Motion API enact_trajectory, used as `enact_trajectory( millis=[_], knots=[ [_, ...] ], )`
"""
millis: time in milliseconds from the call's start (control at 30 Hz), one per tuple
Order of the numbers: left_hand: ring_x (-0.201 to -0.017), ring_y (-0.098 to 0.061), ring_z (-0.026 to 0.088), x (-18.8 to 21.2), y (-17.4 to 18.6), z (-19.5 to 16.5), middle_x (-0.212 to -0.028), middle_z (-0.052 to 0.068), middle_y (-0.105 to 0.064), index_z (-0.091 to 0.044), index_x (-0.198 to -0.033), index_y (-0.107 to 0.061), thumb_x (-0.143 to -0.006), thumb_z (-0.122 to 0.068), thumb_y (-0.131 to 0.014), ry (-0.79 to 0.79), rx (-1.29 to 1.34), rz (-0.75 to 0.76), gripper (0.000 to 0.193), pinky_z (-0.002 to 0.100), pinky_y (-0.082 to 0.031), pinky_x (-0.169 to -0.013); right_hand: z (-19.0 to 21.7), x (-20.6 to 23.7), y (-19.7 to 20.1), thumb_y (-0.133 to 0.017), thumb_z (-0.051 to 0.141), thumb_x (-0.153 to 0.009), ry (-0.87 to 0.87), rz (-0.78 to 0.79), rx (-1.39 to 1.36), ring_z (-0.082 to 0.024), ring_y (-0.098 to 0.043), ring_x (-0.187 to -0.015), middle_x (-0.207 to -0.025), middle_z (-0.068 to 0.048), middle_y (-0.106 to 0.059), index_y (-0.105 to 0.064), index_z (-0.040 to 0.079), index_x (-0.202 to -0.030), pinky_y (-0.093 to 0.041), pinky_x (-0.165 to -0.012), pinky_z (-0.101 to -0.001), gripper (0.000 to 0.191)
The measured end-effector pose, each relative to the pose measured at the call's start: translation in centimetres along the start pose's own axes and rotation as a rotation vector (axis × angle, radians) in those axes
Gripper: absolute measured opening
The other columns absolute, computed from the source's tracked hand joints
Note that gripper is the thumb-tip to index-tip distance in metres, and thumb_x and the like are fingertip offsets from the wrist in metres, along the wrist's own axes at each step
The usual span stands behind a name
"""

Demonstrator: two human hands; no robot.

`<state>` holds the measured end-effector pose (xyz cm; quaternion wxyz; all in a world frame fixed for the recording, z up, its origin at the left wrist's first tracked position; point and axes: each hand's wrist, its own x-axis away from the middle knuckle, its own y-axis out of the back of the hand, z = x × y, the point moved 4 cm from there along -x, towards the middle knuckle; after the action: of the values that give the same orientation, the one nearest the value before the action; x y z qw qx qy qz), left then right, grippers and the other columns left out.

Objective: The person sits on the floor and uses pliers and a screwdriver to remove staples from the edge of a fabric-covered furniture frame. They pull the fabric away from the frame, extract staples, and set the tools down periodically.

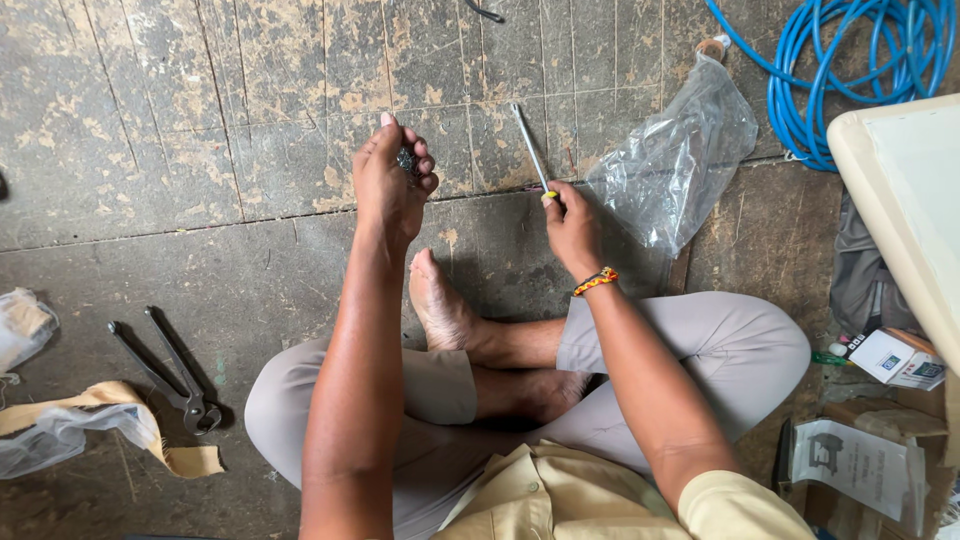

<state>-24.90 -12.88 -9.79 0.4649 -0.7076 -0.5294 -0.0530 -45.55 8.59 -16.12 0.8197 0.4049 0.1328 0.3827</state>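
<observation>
At the far left, a clear plastic bag (pixel 22 325) and a strip of tan tape (pixel 150 440) lie on the worn floor (pixel 150 120). Just right of them rests a pair of pincers (pixel 170 372), handles spread and pointing up-left, jaws toward the person.

The left hand (pixel 392 180) is raised above the floor, fingers curled around a small dark piece (pixel 406 160); too little shows to tell its kind. Below it a bare foot (pixel 440 305) sticks out from the crossed legs, between the two forearms.

The right hand (pixel 572 228) grips the yellow handle end of a screwdriver (pixel 530 148). Its metal shaft runs away from the person, tilted slightly left, tip toward the top of the view, and lies low over the floor. Nothing lies between the two hands.

Just right of that hand lies a crumpled clear bag (pixel 675 160), with a coiled blue hose (pixel 850 70) beyond it. A cream panel (pixel 905 190) and small cartons (pixel 895 355) fill the right edge.
</observation>
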Motion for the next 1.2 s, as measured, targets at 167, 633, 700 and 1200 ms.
enact_trajectory(
  millis=[167,633,700,1200],
  knots=[
    [-0.061,-0.052,0.014,-0.1,0.3,-0.1,-0.074,0.004,-0.059,-0.008,-0.087,-0.058,-0.107,-0.030,-0.052,0.012,0.044,0.005,0.031,0.028,-0.041,-0.054,0.9,0.7,-0.1,-0.068,0.016,-0.099,-0.043,0.039,-0.062,-0.025,-0.072,-0.088,-0.106,-0.012,-0.075,-0.067,0.010,-0.126,-0.056,-0.077,-0.0365,0.027],
    [-0.060,-0.054,0.013,0.0,0.4,-1.2,-0.073,0.004,-0.059,-0.007,-0.087,-0.058,-0.108,-0.027,-0.050,-0.024,0.078,0.023,0.030,0.028,-0.043,-0.052,4.8,1.7,-0.6,-0.067,0.011,-0.100,0.184,0.106,-0.072,-0.027,-0.073,-0.100,-0.116,-0.013,-0.074,-0.067,0.006,-0.123,-0.057,-0.082,-0.0345,0.024],
    [-0.060,-0.054,0.013,0.0,0.6,-1.4,-0.073,0.004,-0.059,-0.007,-0.088,-0.058,-0.108,-0.027,-0.050,-0.025,0.082,0.008,0.029,0.028,-0.043,-0.052,5.2,1.5,-1.5,-0.066,0.012,-0.099,0.128,0.159,-0.081,-0.027,-0.073,-0.096,-0.113,-0.013,-0.073,-0.067,0.006,-0.124,-0.057,-0.079,-0.0348,0.025],
    [-0.059,-0.055,0.013,-0.3,1.0,-1.5,-0.073,0.004,-0.060,-0.007,-0.088,-0.059,-0.107,-0.028,-0.052,-0.029,0.096,0.004,0.029,0.028,-0.044,-0.051,5.3,-0.5,-2.6,-0.067,0.012,-0.100,0.162,0.084,-0.128,-0.026,-0.074,-0.094,-0.110,-0.013,-0.074,-0.067,0.005,-0.123,-0.057,-0.080,-0.0355,0.024]
  ],
)
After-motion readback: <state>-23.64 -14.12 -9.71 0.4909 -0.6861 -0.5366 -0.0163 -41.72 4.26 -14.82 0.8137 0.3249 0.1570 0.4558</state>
